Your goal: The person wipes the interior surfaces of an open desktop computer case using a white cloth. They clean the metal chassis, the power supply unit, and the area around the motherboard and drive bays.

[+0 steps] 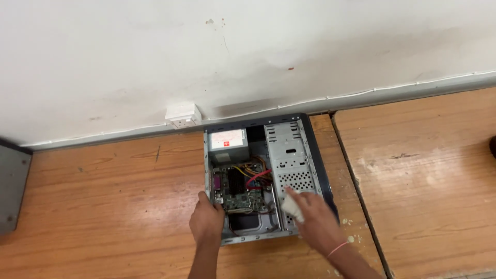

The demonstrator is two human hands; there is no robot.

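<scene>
Wiping: your right hand (pixel 316 219) presses a white cloth (pixel 292 205) on the drive cage, fingers closed around it.
Bracing: your left hand (pixel 206 219) grips the computer case (pixel 319 155) edge, fingers curled.
Case: open, flat on the counter (pixel 103 206).
Risk: cloth could snag the loose wires (pixel 254 173) nearby.

White wall (pixel 248 46), stained, fills upper part. White wall socket (pixel 183 115) low on wall. Thin white cable (pixel 392 89) runs right of socket. Below socket, worn wooden tabletop (pixel 103 206); second wooden tabletop (pixel 434 175) far right. Grey panel (pixel 11 186) far left.
</scene>
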